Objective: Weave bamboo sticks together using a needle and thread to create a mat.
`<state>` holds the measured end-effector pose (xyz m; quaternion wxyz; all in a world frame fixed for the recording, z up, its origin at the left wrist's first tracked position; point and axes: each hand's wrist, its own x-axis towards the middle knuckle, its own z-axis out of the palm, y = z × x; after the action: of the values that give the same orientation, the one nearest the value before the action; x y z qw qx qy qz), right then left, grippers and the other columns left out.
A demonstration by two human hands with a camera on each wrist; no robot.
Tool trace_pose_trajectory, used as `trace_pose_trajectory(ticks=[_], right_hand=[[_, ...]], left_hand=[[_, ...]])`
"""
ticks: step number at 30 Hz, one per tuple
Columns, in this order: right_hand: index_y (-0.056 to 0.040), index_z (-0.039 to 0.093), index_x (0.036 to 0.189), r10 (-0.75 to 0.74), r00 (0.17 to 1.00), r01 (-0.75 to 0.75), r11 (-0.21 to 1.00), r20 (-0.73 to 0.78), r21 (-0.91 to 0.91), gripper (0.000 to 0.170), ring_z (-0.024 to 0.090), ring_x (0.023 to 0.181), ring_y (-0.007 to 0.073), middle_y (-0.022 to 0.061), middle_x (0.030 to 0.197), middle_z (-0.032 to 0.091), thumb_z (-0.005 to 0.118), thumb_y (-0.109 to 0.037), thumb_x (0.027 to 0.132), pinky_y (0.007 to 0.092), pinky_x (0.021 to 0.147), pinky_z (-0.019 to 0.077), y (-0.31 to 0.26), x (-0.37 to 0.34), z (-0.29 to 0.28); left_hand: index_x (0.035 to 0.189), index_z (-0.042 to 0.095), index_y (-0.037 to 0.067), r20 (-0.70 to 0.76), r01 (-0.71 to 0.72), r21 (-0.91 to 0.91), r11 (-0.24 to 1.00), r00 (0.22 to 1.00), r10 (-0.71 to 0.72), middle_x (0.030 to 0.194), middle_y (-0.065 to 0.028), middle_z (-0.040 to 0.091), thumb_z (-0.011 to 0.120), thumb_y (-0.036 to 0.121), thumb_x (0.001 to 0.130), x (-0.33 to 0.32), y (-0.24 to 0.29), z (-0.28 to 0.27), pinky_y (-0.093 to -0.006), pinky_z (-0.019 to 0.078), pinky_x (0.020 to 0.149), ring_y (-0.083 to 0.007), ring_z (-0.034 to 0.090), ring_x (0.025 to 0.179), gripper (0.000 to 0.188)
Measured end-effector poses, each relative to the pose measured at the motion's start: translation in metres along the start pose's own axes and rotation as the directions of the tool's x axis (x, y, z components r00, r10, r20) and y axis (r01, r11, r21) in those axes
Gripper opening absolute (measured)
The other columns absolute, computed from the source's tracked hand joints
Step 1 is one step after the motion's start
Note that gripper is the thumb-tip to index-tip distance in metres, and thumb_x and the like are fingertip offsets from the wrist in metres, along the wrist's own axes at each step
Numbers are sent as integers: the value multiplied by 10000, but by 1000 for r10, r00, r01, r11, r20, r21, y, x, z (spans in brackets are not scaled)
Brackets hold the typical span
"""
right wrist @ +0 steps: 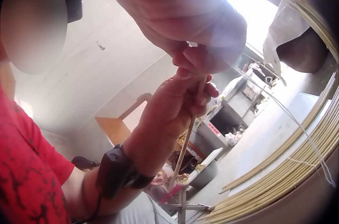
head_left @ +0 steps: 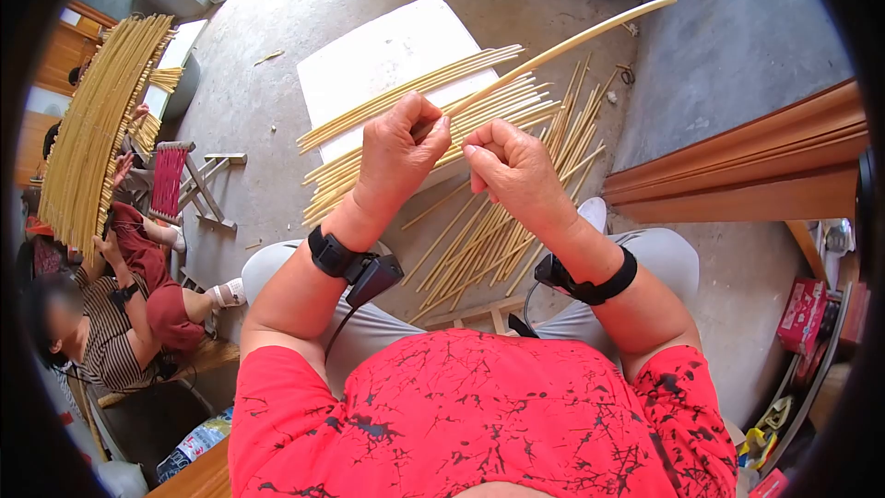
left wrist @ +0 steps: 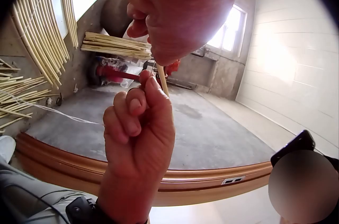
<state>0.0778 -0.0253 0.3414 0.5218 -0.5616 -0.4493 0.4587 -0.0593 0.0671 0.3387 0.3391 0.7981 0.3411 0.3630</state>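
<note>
My left hand (head_left: 403, 143) grips a long pale stick (head_left: 572, 41) near one end, and the stick slants away to the upper right in the head view. Close beside it, the right hand (head_left: 518, 171) has its fingers curled and thumb pressed against the forefinger. White string (right wrist: 275, 99) trails from the right hand in the right wrist view, and the same string (left wrist: 74, 117) runs to its curled fingers in the left wrist view. Fingertips of both hands nearly meet at the stick (left wrist: 163, 80). What lies between the right thumb and forefinger is mostly hidden.
A white board (head_left: 346, 74) bears rows of similar sticks (head_left: 369, 171). More loose sticks (head_left: 489, 249) lie on the floor before my knees. At left, a seated person (head_left: 111, 332) holds a large mat of sticks (head_left: 106, 129) near a small stool (head_left: 175, 180). A wooden sill (head_left: 737, 161) runs along the right.
</note>
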Motion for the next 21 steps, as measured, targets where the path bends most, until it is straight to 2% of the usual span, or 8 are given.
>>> trace_pose_trajectory(ticks=[7, 9, 12, 16, 21], right_hand=[[-34, 552, 863, 7, 1000, -7, 1000, -6, -6, 92, 481, 497, 24, -9, 596, 544, 514, -118, 859, 161, 421, 367, -3, -1, -1], [-10, 545, 827, 9, 1000, -9, 1000, -26, 1, 89, 507, 491, 59, 23, 566, 563, 497, -86, 821, 213, 444, 389, -4, -1, 0], [-7, 548, 824, 16, 1000, -16, 1000, -23, 9, 92, 508, 488, 64, 25, 566, 562, 500, -87, 823, 217, 446, 393, -3, -2, 0], [-4, 550, 817, -37, 998, 39, 998, -47, 48, 97, 509, 492, 71, 31, 564, 558, 504, -89, 827, 225, 454, 399, 4, -1, 3], [-4, 547, 821, -66, 995, 65, 998, -77, -10, 104, 490, 502, 77, 23, 551, 514, 510, -99, 844, 239, 467, 398, 8, -5, 4]], left_hand=[[759, 541, 21, -8, -2, 17, 1000, 1000, 2, 620, 24, 534, 602, 29, 788, 0, 3, 0, -169, 384, 510, -6, 469, 580, 68], [754, 539, 21, -12, -7, 17, 1000, 1000, 7, 614, 22, 532, 604, 28, 786, 0, 3, 1, -172, 385, 507, -7, 468, 574, 73], [746, 532, 19, -19, -40, 45, 998, 999, 41, 599, 7, 533, 609, 21, 777, -1, 3, 2, -179, 388, 497, -11, 467, 558, 83], [742, 527, 16, -66, -124, 132, 984, 989, 133, 570, -28, 518, 621, 5, 755, -1, 9, 1, -190, 391, 479, -29, 475, 528, 96], [740, 529, 16, -95, -220, 199, 955, 966, 242, 573, -50, 521, 634, -2, 740, -3, 6, 5, -206, 403, 466, -58, 483, 501, 107]])
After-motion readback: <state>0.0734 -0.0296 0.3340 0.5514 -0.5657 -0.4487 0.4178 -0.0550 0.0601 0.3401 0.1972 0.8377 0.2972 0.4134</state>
